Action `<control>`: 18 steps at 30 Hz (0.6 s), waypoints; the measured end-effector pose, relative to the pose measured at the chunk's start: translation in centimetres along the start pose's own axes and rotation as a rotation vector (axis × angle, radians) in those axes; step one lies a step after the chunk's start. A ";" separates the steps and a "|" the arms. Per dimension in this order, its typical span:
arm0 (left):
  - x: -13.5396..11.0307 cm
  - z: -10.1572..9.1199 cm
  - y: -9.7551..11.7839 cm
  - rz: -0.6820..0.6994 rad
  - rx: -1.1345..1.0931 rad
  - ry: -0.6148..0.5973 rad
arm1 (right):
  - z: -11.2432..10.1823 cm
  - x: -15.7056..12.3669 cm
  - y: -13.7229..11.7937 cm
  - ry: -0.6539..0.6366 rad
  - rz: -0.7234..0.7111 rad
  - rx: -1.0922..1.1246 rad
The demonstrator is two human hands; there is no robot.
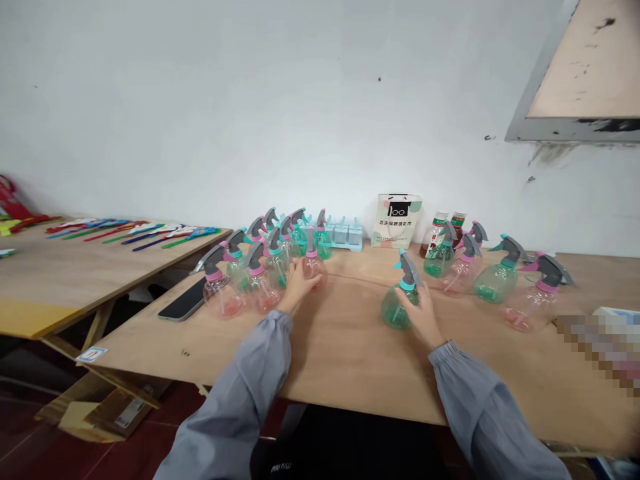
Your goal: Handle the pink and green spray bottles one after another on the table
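Note:
My left hand is wrapped round a clear pink spray bottle with a grey trigger head, at the right end of the left-hand group. In my right hand is a green spray bottle with a grey and turquoise head, gripped by its right side. Several pink and green spray bottles stand close together left of my left hand. Another group, with a green bottle and a pink bottle in front, stands to the right of my right hand. Each bottle appears upright.
A black phone lies at the table's left. By the wall stand a light-blue rack, a printed paper bag and two red-brown drink bottles. Colourful strips lie on the neighbouring table, across a gap.

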State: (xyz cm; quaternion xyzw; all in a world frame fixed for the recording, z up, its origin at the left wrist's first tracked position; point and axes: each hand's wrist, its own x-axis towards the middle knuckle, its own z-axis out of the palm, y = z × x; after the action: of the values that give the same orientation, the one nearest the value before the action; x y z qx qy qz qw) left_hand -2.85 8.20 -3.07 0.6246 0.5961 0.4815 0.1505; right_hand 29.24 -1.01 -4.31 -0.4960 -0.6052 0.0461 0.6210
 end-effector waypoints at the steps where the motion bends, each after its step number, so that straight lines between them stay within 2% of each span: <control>1: 0.7 0.4 -0.1 0.009 -0.017 -0.005 | 0.0 0.0 0.0 -0.004 0.006 -0.003; 6: 3.3 2.2 0.0 0.019 -0.114 -0.013 | 0.0 -0.2 0.1 -0.012 0.024 -0.012; 11: 4.9 2.8 0.5 -0.016 -0.188 -0.016 | 0.2 -0.6 0.1 -0.004 0.016 -0.026; 15: 3.1 2.5 1.7 -0.013 -0.189 0.058 | 0.8 -1.3 0.0 -0.056 0.009 -0.010; 18: -0.5 2.3 3.5 0.149 -0.209 0.119 | 1.6 -1.9 -0.2 -0.126 0.013 0.022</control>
State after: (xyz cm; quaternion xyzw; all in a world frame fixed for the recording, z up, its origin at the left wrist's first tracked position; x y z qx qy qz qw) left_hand 1.17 7.78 -1.72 0.6186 0.5024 0.5869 0.1430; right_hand 27.36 -1.52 -5.89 -0.4892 -0.6394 0.0880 0.5866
